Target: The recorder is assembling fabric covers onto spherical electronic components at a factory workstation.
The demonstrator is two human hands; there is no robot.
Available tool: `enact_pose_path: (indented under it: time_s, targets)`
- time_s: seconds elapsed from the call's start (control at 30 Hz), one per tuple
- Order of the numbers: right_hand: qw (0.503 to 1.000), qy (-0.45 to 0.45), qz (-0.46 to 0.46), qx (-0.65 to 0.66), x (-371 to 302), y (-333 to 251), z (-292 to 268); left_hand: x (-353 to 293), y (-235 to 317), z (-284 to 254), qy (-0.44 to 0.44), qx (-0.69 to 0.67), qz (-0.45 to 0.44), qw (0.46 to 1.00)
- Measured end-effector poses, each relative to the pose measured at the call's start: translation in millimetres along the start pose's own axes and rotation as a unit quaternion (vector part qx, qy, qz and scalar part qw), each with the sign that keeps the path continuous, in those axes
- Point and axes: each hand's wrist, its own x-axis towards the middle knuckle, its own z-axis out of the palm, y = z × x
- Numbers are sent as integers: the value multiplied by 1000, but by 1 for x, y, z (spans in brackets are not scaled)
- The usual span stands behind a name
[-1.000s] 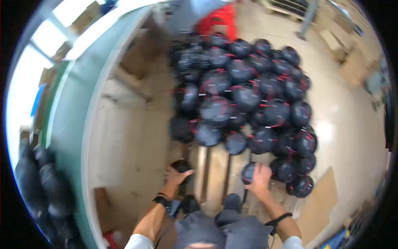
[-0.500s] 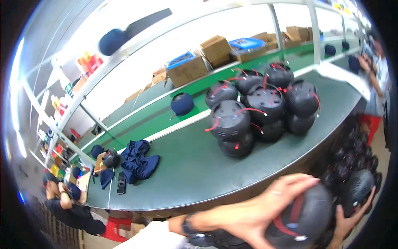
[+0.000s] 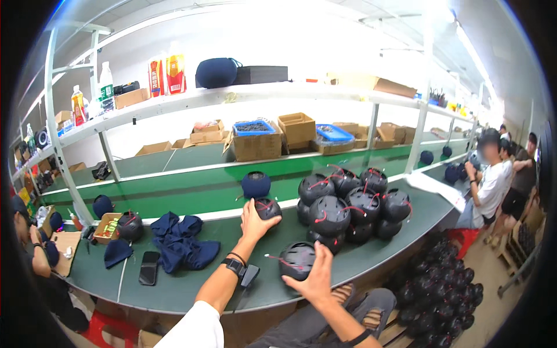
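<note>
Over the green-black table, my left hand (image 3: 254, 225) is closed around the near left side of a black round helmet-like shell (image 3: 269, 209) with a red wire. Closer to the table's front edge, my right hand (image 3: 313, 277) grips a second black shell (image 3: 297, 261) by its right side. That one has vent slots on top and a red wire ending in a white connector. Right of both hands stands a stack of black shells (image 3: 329, 216), two layers high, with red wires trailing. A navy fabric-covered ball (image 3: 256, 185) sits just beyond my left hand.
Navy cloth (image 3: 180, 243), a phone (image 3: 149, 268) and a small open box (image 3: 108, 228) lie to the left. A metal shelf frame (image 3: 255, 93) spans the table. Many black shells (image 3: 441, 290) are piled low at right. Co-workers sit at both ends.
The view has levelled and swung. Both hands have brought their black shells from the lower right, near the floor pile, up over the table, left of the stack.
</note>
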Motion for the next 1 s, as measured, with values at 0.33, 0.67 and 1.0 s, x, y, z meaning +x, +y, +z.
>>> enact_pose_path:
  time_s: [0.33, 0.67, 1.0]
  targets:
    - [999, 16, -14, -32, -6, 41, 44, 8, -61, 63, -61, -250, 5, 966]
    - [997, -75, -21, 15, -21, 55, 53, 11, -73, 73, -1, -244, -17, 970]
    - [996, -67, 7, 49, -9, 53, 47, 14, -94, 80, -19, -302, -60, 951]
